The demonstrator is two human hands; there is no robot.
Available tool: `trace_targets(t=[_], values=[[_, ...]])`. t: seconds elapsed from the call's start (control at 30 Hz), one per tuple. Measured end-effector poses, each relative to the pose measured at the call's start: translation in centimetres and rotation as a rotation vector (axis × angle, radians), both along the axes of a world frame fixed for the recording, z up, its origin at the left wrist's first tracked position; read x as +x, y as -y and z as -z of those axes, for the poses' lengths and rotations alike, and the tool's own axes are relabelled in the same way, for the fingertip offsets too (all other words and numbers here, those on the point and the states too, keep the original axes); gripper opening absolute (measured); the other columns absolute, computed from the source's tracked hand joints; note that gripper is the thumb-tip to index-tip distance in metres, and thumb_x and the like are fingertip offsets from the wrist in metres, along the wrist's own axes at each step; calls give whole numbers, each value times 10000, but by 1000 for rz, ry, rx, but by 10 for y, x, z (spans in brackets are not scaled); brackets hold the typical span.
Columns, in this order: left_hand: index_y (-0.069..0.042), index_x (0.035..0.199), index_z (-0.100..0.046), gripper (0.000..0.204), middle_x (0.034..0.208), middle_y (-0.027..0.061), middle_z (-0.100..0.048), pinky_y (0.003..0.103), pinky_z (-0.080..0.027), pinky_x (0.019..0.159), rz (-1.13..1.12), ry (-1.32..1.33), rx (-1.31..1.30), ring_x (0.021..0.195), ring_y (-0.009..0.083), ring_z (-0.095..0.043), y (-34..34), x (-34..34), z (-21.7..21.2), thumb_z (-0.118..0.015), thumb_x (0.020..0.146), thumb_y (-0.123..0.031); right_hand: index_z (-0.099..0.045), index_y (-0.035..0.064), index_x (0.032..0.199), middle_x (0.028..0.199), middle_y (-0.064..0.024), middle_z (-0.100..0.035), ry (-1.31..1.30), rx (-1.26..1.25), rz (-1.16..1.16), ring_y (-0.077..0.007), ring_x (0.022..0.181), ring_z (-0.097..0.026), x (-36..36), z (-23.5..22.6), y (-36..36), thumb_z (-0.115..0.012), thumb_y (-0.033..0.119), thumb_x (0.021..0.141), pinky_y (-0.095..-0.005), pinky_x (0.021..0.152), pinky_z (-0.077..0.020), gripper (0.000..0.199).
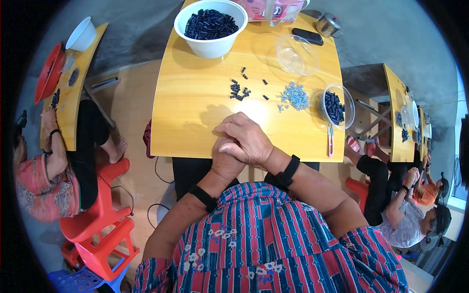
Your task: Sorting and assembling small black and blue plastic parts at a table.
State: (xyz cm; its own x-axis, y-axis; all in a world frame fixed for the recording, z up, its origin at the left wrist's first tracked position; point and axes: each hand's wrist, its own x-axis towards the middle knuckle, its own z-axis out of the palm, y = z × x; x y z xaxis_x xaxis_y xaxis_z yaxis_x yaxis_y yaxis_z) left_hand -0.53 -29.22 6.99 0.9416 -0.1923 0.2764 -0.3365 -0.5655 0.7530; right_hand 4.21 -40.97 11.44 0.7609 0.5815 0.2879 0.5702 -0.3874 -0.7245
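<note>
My hands rest together at the near edge of the yellow table [190, 127]. My right hand [251, 140] lies over my left hand [225, 163], its fingers bent round it. The fingers of my left hand are mostly hidden under it. Beyond them lies a loose group of small black cylindrical pieces [235, 88]. Right of that is a heap of small clear pieces [296, 96]. A clear round tub [348, 119] full of black pieces stands at the right edge. Near it lies a small knife-like tool [330, 141] with a reddish handle.
A white bowl [210, 48] of black pieces stands at the back, beside a pink package [259, 10]. A clear lid or dish [293, 58], a black phone [308, 36] and a metal mug [328, 24] are at far right. Other people sit at tables on both sides.
</note>
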Motion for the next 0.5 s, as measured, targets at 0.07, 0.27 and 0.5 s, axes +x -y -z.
trace_targets(t=[0.07,0.27,0.5], values=[[-62,1105,-595,355,1057,135,-630,417,-499,805,9,2,-12,962,329,-612,-1,-1,2,-687,800,-218,-654,57,1062,1013,-161,-607,3,-5,-7,-356,965,-561,-1,0,-1,-564,599,839,-426,867,-482,592],[-55,1025,-627,281,983,133,-648,424,-493,793,19,-34,-79,930,334,-610,1,0,-1,-675,806,-224,-655,57,1061,1013,-159,-605,21,-18,15,-349,961,-564,-1,2,-1,-593,603,818,-422,864,-486,601],[-48,1043,-619,301,1018,136,-641,424,-495,797,1,-38,-52,977,320,-603,1,0,-7,-658,818,-244,-658,56,1066,1012,-167,-604,47,8,16,-359,948,-562,-2,4,-1,-609,607,802,-427,857,-485,613]])
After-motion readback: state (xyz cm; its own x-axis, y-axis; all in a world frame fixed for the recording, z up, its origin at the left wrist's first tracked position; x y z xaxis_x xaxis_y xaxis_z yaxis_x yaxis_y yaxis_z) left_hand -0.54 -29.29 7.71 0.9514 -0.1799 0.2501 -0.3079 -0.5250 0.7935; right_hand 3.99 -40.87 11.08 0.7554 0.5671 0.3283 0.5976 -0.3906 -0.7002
